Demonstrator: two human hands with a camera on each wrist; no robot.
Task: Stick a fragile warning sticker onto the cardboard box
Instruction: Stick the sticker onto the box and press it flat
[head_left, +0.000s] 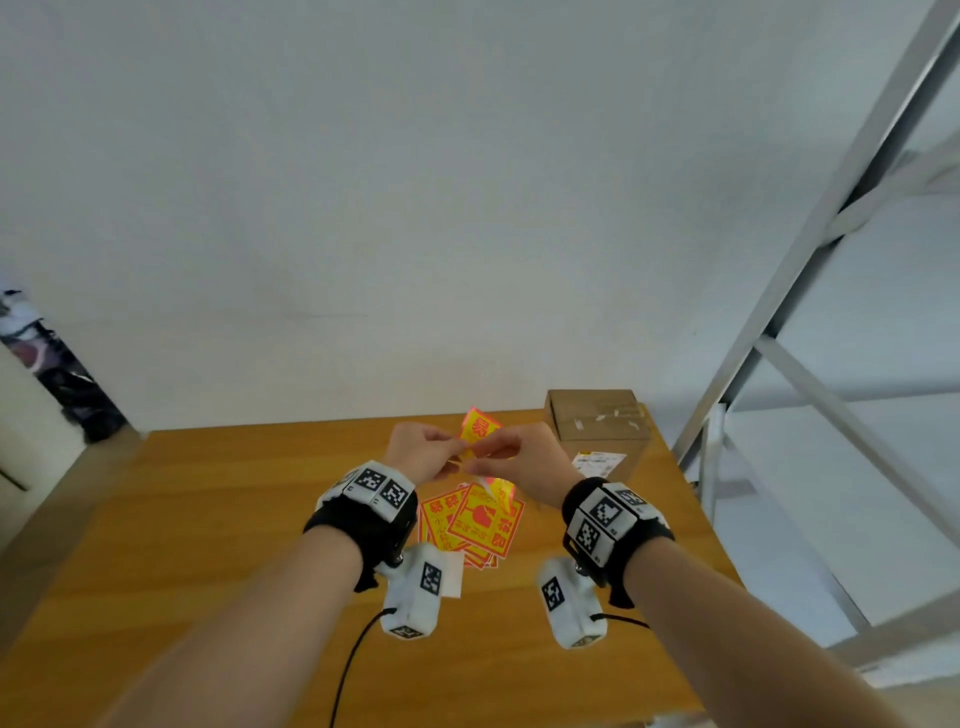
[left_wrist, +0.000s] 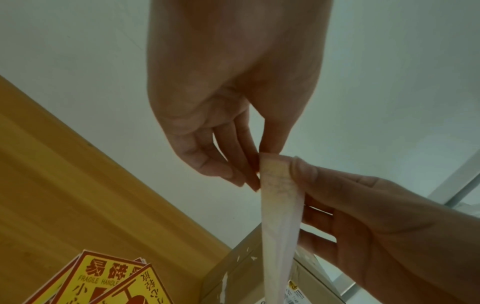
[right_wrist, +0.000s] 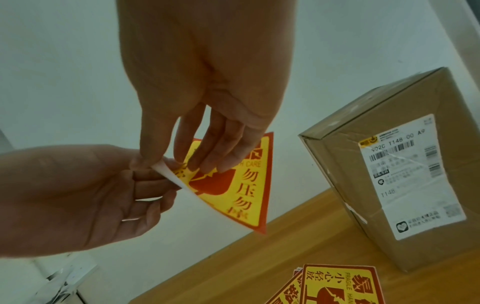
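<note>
I hold a yellow and red fragile sticker (head_left: 479, 428) (right_wrist: 249, 185) up above the table, between both hands. My left hand (head_left: 457, 449) (left_wrist: 262, 164) pinches it at one corner. My right hand (head_left: 483, 453) (right_wrist: 176, 162) pinches that same corner, thumb behind and fingers on the printed face. There a white corner of backing (right_wrist: 162, 167) curls away from the print. In the left wrist view the sticker's white back (left_wrist: 280, 205) hangs down as a narrow strip. The cardboard box (head_left: 597, 431) (right_wrist: 402, 185), taped and bearing a shipping label (right_wrist: 410, 174), stands at the table's far right.
A loose pile of fragile stickers (head_left: 472, 522) (left_wrist: 109, 277) (right_wrist: 340, 286) lies on the wooden table (head_left: 208, 519) under my hands. A white sheet (head_left: 453, 571) lies nearer me. A grey metal shelf frame (head_left: 810, 249) rises at the right, and a white wall stands behind.
</note>
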